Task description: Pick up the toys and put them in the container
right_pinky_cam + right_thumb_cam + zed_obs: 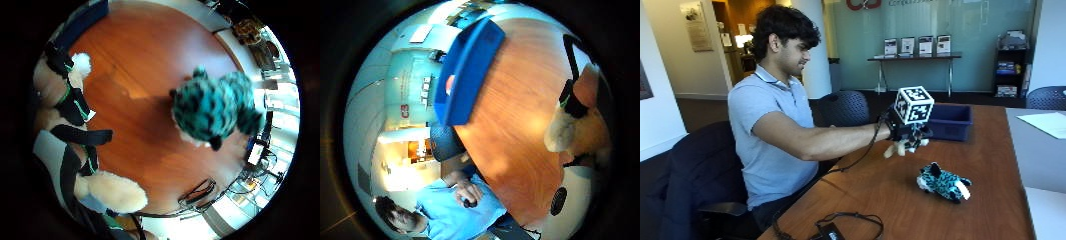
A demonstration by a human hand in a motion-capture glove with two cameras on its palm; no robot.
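My gloved right hand (pixel 906 131) hangs above the wooden table (pixel 906 200), just in front of the blue container (pixel 949 121). Its fingers are curled round a cream plush toy (pixel 901 147), whose fluffy ends stick out of the hand (pixel 116 192) (pixel 559 133). A teal plush toy with black stripes (pixel 943 182) lies on the table nearer the front, apart from the hand and below the palm (pixel 215 107). The container (pixel 467 70) stands at the table's far end; what is inside it is hidden.
A black cable and a small black device (pixel 833 230) lie at the table's front edge. A grey table with a sheet of paper (pixel 1046 122) adjoins on the right. Dark office chairs (pixel 843 107) stand behind the person and the table.
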